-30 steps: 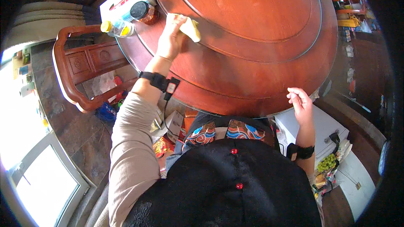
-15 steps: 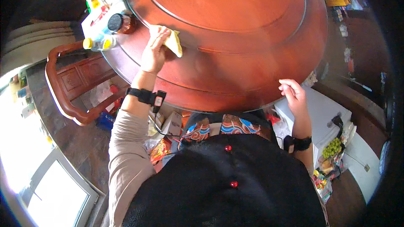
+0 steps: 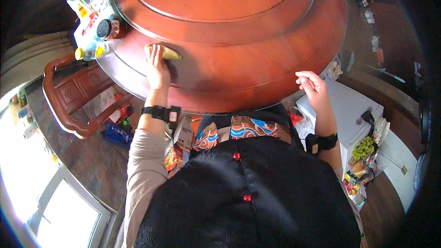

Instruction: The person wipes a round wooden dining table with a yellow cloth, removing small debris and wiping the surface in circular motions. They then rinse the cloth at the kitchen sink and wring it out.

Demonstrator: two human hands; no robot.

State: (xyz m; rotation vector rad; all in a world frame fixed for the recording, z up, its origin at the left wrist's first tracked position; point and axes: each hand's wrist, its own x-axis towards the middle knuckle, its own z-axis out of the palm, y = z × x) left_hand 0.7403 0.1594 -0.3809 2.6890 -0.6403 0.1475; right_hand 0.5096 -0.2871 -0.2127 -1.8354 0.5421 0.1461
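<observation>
Grasps a folded yellow cloth [image 3: 171, 53] beneath the fingers of the left hand [image 3: 157, 71], set against the glossy red-brown desk [image 3: 239, 69]. Holds the right hand [image 3: 313, 87] released, fingers loosely curled, near the desk's front edge and well apart from the cloth. Shows, to the left of the left hand and slightly beyond, a dark-lidded jar [image 3: 109, 28] and, nearby, probably a clear yellow-capped bottle [image 3: 94, 48], indistinct here. Includes a carved wooden chair [image 3: 69, 93] farther left; includes green grapes [image 3: 363, 148] rightward of the right hand, closer to the body.

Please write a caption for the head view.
Left hand holding a yellow cloth on a round table, right hand empty.
</observation>
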